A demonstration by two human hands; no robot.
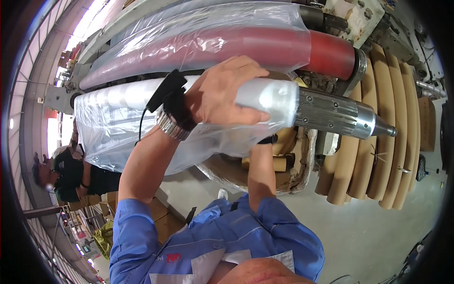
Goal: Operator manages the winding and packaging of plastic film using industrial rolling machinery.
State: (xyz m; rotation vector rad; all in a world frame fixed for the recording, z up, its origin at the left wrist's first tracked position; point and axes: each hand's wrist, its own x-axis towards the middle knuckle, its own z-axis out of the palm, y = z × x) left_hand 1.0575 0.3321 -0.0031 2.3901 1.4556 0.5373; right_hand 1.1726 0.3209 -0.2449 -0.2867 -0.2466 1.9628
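A long roll of clear plastic film (127, 102) lies across in front of me on a ribbed metal shaft (328, 111) with a tapered tip. My left hand (229, 92) is laid over the roll near its right end, fingers curving over the far side and thumb on the near side. A loose sheet of film (189, 151) hangs from the roll toward me. Behind that hanging film, under the roll, is my right hand (246, 139); only a blurred skin tone shows through, so its fingers cannot be made out.
Beyond lies a red roller (331, 54) partly draped in clear film. Several brown cardboard tubes (366, 161) stand at the right. Below the roll is a lined bin (307, 165) with cardboard cores. Another person (71, 173) is at the far left, by cardboard boxes (168, 222).
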